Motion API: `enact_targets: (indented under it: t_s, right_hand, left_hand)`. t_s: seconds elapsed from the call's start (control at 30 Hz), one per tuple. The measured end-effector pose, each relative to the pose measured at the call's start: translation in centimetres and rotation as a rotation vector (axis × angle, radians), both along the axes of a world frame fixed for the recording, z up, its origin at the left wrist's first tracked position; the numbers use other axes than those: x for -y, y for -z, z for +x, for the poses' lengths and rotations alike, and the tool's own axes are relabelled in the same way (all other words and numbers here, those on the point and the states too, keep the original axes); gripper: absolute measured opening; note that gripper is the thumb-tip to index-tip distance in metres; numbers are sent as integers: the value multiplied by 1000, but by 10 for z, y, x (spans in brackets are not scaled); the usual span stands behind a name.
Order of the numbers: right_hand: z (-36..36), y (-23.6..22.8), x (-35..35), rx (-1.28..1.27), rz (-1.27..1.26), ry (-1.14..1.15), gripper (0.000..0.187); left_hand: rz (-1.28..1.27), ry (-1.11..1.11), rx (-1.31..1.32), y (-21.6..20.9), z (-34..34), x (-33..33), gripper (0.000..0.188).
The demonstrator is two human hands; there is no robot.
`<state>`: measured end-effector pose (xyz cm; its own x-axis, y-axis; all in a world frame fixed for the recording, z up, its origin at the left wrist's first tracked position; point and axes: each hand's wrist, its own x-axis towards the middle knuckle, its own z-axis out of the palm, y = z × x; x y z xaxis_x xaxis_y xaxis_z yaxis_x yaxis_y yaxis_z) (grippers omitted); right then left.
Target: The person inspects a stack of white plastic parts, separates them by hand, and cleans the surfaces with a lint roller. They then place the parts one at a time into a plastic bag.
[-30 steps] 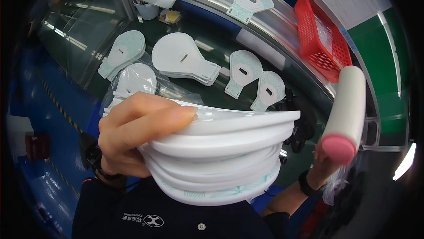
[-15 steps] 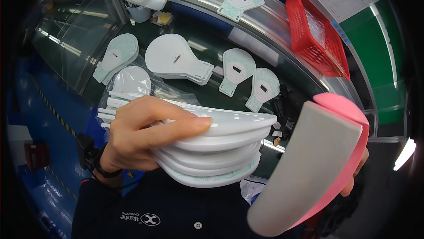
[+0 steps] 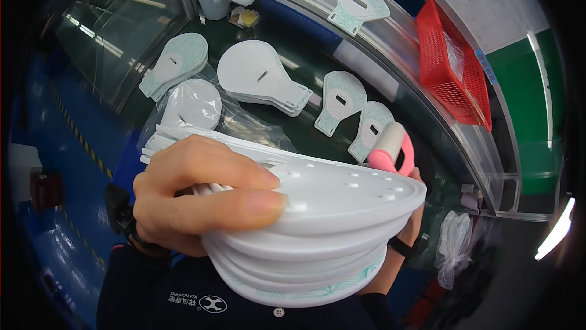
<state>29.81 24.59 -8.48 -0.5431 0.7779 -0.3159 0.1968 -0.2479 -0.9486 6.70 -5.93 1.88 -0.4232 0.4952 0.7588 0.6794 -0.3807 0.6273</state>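
Centrally, a stack of curved white panels [image 3: 329, 232] is held up in front of the dark shirt [image 3: 140, 290], its layers slightly fanned and its upper face studded with small pegs. The left hand [image 3: 192, 192] pinches the stack near its left end, two digits lying on the upper face; the right end is unsupported, so a firm, level grip appears advisable to keep the layers from sliding. Just beyond the right end, the right hand [image 3: 415, 211] appears closed on the pink handle of a white roller [image 3: 392, 139], though the stack hides most of its fingers. Any rolling contact is best kept light and even, since the pegs could catch, and best directed along the panel rather than against the pinch. Farther out, flat panels [image 3: 247, 64] and a clear plastic bag [image 3: 256, 123] lie on the dark green bench [image 3: 300, 127]; a red basket [image 3: 441, 89] stands beyond, at the upper right.
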Motion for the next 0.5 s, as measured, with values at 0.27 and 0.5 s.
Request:
enact_targets:
  t_s: [0.27, 0.5]
  right_hand:
    - [-63, 147, 62, 139, -42, -202, 34]
    - [-59, 236, 71, 199, 42, -314, 28]
  left_hand:
    - [-35, 52, -65, -3, 0, 1, 32]
    - [-2, 6, -41, 4, 4, -3, 30]
